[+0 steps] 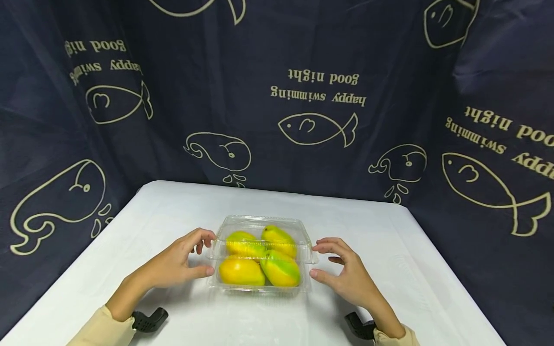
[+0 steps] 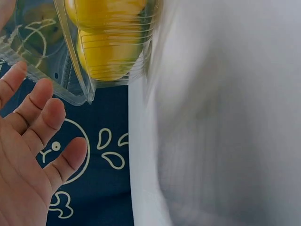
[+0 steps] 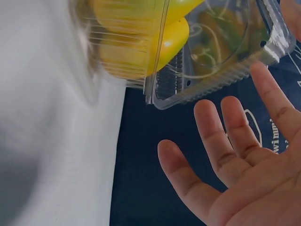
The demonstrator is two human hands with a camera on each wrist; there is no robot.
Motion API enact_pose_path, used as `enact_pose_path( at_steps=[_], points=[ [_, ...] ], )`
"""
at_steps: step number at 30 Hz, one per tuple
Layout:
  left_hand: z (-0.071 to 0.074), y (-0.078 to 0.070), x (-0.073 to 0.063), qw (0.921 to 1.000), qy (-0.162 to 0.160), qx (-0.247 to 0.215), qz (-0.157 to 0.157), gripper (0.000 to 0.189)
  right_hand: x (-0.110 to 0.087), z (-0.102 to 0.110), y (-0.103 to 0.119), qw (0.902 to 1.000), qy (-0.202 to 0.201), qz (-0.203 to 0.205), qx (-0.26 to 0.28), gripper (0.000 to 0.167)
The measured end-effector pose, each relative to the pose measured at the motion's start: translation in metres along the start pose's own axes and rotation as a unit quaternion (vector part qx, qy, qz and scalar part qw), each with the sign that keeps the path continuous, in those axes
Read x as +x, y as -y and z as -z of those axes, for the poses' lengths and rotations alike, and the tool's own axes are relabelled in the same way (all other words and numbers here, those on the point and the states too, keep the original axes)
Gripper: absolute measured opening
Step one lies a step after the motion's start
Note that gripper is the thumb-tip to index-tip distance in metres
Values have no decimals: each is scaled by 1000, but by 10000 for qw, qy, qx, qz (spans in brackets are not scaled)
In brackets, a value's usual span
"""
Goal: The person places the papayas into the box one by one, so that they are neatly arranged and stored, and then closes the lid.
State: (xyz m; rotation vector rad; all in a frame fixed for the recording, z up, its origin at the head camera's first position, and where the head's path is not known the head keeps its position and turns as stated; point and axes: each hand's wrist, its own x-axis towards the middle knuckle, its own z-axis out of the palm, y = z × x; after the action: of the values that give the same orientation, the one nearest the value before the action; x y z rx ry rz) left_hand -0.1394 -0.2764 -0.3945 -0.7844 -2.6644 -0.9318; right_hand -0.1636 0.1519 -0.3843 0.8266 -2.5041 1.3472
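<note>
A clear plastic clamshell box (image 1: 258, 287) holds several yellow-green mangoes (image 1: 242, 270). Its hinged lid (image 1: 259, 223) stands tilted partly up over the fruit. My left hand (image 1: 175, 264) is at the box's left side, forefinger beside the lid's edge and thumb low by the base. At the right side my right hand (image 1: 346, 271) mirrors it. In the left wrist view the fingers (image 2: 54, 113) are loosely spread near the lid rim. Fingers (image 3: 209, 117) of the right hand spread likewise, one tip at the rim; whether it touches I cannot tell.
The box stands on a white-covered table (image 1: 381, 240), around its middle. Behind and beside the table hangs a dark blue curtain (image 1: 259, 86) with fish drawings and lettering. Black wrist mounts (image 1: 150, 320) sit under both wrists.
</note>
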Motion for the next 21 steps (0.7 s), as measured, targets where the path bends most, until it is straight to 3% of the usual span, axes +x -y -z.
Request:
enact_pose_path(
  at_steps=[11, 21],
  points=[
    [-5, -1, -10, 9998, 83, -74, -156, 58, -7, -2, -8, 9996, 277, 30, -10, 36],
    [-9, 1, -10, 9984, 198, -410, -327, 51, -8, -6, -10, 9994, 313, -122, 75, 23]
  ],
)
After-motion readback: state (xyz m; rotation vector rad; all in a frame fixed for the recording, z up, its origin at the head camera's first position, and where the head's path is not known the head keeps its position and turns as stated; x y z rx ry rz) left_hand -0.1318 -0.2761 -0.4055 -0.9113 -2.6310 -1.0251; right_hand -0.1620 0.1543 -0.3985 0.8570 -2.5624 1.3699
